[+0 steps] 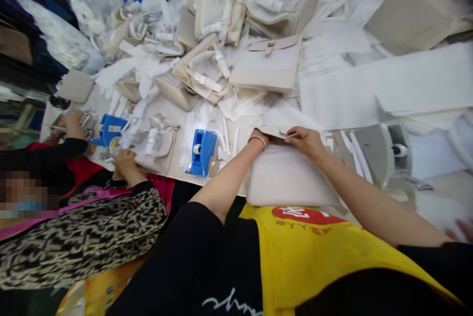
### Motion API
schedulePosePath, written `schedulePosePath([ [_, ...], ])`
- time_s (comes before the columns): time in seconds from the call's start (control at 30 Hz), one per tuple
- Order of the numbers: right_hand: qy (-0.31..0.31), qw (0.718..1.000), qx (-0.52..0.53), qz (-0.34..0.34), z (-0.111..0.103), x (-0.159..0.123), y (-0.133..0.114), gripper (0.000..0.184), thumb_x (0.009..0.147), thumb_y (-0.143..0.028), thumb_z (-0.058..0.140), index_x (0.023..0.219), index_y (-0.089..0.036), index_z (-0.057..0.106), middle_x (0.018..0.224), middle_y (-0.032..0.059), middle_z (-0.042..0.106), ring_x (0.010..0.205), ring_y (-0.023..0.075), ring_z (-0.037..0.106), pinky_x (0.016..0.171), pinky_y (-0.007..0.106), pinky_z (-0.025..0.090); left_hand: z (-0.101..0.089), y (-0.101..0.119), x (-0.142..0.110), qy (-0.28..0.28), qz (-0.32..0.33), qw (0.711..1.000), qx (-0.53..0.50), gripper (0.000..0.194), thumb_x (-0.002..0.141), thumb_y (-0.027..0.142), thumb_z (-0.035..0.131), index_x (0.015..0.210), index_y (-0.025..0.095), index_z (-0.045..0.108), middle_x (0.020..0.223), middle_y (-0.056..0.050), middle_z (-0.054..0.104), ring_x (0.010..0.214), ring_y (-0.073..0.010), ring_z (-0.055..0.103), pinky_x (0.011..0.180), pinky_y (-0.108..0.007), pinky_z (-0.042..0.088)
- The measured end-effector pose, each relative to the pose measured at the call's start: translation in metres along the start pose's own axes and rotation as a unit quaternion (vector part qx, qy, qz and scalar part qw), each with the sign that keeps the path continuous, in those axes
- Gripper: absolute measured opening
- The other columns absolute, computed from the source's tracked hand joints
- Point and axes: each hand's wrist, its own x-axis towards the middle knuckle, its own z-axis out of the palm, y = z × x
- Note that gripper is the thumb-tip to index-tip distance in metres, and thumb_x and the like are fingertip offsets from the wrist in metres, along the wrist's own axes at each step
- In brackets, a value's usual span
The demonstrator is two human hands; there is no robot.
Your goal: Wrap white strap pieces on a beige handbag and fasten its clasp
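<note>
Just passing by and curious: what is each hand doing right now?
Left hand: on the cream bag; grip cannot be told.
Right hand: closed, pinching the bag's flap.

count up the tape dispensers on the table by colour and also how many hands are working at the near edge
Blue tape dispensers: 2, one by the wearer's left hand, one by the co-worker.
White tape dispensers: 1.
Wearer's hands: 2, left and right hand, both on a cream bag.
Co-worker's hands: 2.
Total: 3 dispensers, 4 hands.

Left hand — fingers hidden.
</note>
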Motion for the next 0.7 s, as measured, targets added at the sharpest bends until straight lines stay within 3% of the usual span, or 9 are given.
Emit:
schedulePosePath([
  [0.13,-0.018,1.000,0.002,0.026,0.005,-0.006,0.003,0.027,0.062,-0.035,0.062,0.084,-0.019,0.062,0.069,0.0003,0.064,0.064,0.0143,0.056,0.058,0.024,0.040,0.004,-0.003,-0.006,0.011,0.006,0.999,-0.048,0.050,0.070,0.037,0.054,0.113,0.012,0.046,0.118,-0.008,0.048,0.110,-0.0163,0.041,0.095,-0.025,0.031],
  [0.23,-0.019,0.999,0.008,0.032,0.008,-0.010,0.004,0.029,0.062,-0.035,0.062,0.085,-0.018,0.062,0.071,0.0009,0.064,0.064,0.0143,0.056,0.060,0.024,0.040,0.002,-0.003,-0.016,0.020,0.012,0.998,-0.061,0.047,0.072,0.036,0.052,0.111,0.010,0.047,0.116,-0.009,0.049,0.109,-0.0172,0.041,0.095,-0.027,0.030],
  [0.3,-0.022,0.999,0.019,0.038,0.008,-0.011,0.003,0.029,0.062,-0.035,0.062,0.086,-0.018,0.062,0.071,0.0009,0.064,0.064,0.0141,0.056,0.060,0.024,0.040,-0.003,0.000,-0.032,0.045,0.006,0.998,-0.036,0.050,0.072,0.040,0.051,0.111,0.009,0.047,0.116,-0.011,0.048,0.109,-0.0202,0.040,0.097,-0.032,0.027],
  [0.4,-0.032,0.998,0.023,0.052,0.005,-0.011,0.002,0.029,0.063,-0.035,0.063,0.086,-0.018,0.062,0.069,0.0012,0.064,0.063,0.0138,0.056,0.059,0.024,0.039,-0.013,0.011,-0.071,0.100,-0.036,0.993,0.048,0.056,0.071,0.047,0.049,0.115,0.012,0.042,0.128,-0.014,0.033,0.116,-0.0262,0.030,0.099,-0.043,0.020],
  [0.53,-0.057,0.997,0.012,0.057,-0.001,-0.012,0.001,0.027,0.063,-0.034,0.063,0.085,-0.016,0.064,0.071,0.0042,0.064,0.063,0.0125,0.054,0.058,0.022,0.037,-0.016,0.037,-0.121,0.107,-0.009,0.988,0.111,0.043,0.074,0.038,0.049,0.113,0.023,0.043,0.135,-0.008,0.021,0.122,-0.0259,0.018,0.100,-0.046,0.014],
  [0.7,-0.070,0.995,-0.015,0.066,-0.008,-0.012,-0.009,0.026,0.066,-0.033,0.061,0.086,-0.016,0.064,0.073,0.0039,0.064,0.062,0.0112,0.054,0.057,0.021,0.038,0.001,0.055,-0.137,0.099,-0.035,0.992,0.073,0.034,0.074,0.033,0.050,0.108,0.028,0.047,0.137,-0.002,0.013,0.125,-0.0267,0.009,0.101,-0.049,0.012],
])
